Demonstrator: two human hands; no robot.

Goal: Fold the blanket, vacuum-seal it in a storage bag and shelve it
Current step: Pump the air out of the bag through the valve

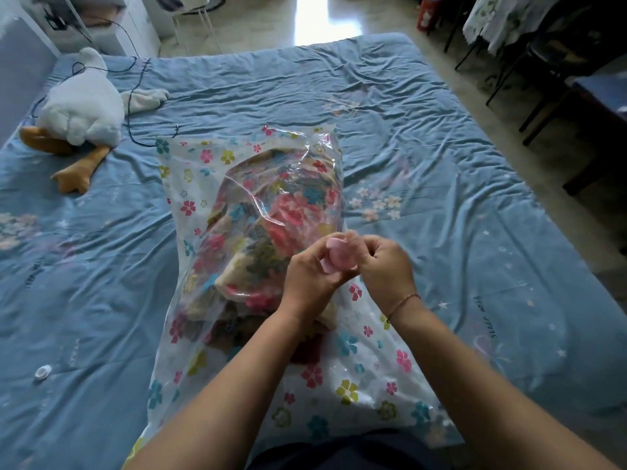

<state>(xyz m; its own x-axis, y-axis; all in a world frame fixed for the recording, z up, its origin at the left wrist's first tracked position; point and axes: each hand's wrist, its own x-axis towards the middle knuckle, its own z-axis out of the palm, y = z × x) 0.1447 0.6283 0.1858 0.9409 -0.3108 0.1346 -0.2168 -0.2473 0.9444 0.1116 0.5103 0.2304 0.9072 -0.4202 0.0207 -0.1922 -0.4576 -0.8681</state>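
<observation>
Pink piece [340, 257] pinched between left hand [310, 271], right hand [388, 266]; sheet [475, 184] print: "SLEEP WELL".

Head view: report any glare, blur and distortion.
Head view: floor blown out by glare at top; bag plastic shows sheen; bed edges bow from the wide lens; left hand, right hand and pink cap slightly soft; top-right corner dark.
</observation>
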